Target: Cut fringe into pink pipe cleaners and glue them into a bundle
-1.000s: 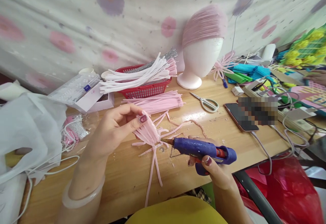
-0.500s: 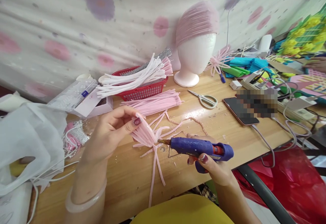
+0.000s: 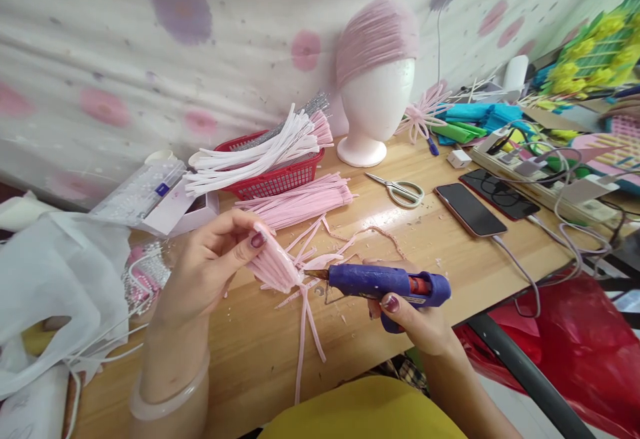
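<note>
Between thumb and fingers, my left hand [image 3: 220, 259] pinches a folded bundle of pink fuzzy stems [image 3: 275, 262]. Two long stem ends hang from the bundle's lower right end. Wrapped round the handle of a blue glue gun [image 3: 370, 280] is my right hand [image 3: 410, 312]. The gun points left, its metal nozzle at the lower right end of the bundle; whether they touch, I cannot tell. Behind the bundle, more pink stems [image 3: 300, 202] lie in a pile on the wooden table [image 3: 240, 372]. Loose strips lie just beyond the nozzle.
A red basket [image 3: 280, 182] of white stems stands behind the pile. A white foam head [image 3: 377, 99] with a pink wrap is at the back. Scissors [image 3: 405, 194], two phones [image 3: 470, 209] and a power strip [image 3: 550, 186] lie right. A white bag [image 3: 55, 279] is left.
The view has shifted slightly. The bundle has tilted a little, and the glue gun's nozzle remains at its lower end. Both hands keep their holds.
</note>
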`<state>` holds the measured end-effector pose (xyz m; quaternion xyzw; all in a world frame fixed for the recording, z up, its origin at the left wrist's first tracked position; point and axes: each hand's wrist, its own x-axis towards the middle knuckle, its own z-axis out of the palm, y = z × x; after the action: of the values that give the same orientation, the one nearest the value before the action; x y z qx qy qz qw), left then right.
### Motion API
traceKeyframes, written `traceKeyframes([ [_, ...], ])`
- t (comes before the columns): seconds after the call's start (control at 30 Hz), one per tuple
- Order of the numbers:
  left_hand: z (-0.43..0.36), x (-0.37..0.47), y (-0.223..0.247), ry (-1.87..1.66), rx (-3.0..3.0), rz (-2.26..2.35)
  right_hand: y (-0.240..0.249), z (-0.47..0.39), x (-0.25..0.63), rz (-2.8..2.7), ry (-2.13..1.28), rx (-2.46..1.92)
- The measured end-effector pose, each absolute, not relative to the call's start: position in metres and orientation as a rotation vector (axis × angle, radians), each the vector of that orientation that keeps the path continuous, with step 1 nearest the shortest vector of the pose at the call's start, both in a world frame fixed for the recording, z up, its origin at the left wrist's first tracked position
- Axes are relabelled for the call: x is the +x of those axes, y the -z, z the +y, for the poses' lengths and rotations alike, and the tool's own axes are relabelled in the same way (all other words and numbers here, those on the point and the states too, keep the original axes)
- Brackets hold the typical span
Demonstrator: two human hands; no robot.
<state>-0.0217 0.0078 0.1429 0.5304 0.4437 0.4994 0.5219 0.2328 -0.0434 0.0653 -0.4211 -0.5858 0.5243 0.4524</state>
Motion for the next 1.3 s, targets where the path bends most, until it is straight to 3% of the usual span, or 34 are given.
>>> traceKeyframes([
  [0.57,0.007,-0.023,-0.148,-1.280,1.263,1.036,-0.068,-0.030,0.231,-1.426,-1.320,-1.149],
  [0.83,0.009,-0.060,-0.143,-1.546,1.160,1.143,-0.046,0.005,0.299,-1.209,-0.649,-1.871],
  [1.17,0.008,-0.073,-0.144,-1.741,1.175,1.118,-0.054,-0.008,0.344,-1.350,-0.458,-2.204],
  [1.3,0.003,-0.069,-0.153,-1.745,1.143,1.145,-0.084,-0.030,0.337,-1.226,0.135,-2.246],
])
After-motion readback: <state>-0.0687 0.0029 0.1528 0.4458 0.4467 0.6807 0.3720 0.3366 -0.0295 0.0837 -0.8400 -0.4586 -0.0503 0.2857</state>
